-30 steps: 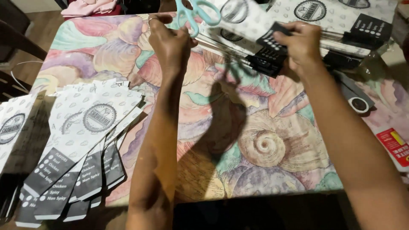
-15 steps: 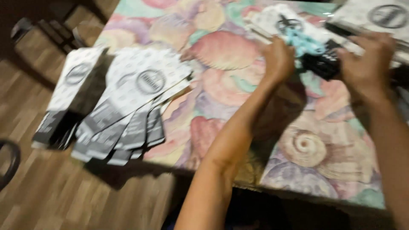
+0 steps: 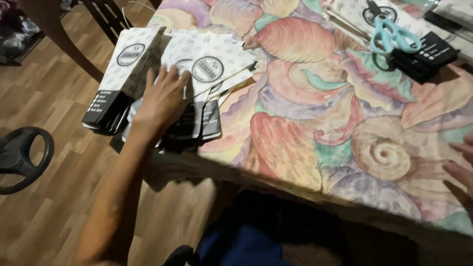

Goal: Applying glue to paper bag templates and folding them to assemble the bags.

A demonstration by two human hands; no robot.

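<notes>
Wooden floor (image 3: pixel 54 207) fills the left side, and a black wheel-shaped thing (image 3: pixel 22 158) rests on it near the edge of view. Next comes the table (image 3: pixel 315 148), covered in a cloth with big painted shells. At its left corner sits a fanned stack of flat packets (image 3: pixel 212 69), white with a round badge and a black band at the bottom, some hanging over the table edge. My left hand (image 3: pixel 160 101) lies flat on top of that stack, fingers spread and pressing down, not pinching anything. Beside it, further left, one more packet (image 3: pixel 123 74) of the same kind lies tilted, apart from my fingers. Toward the far right of the table, light blue scissors (image 3: pixel 391 34) lie on another bundle of packets (image 3: pixel 419 54), well apart from both hands. My right hand (image 3: pixel 463 167) shows only as fingertips at the right edge, stretched out loosely on the cloth and holding nothing.
</notes>
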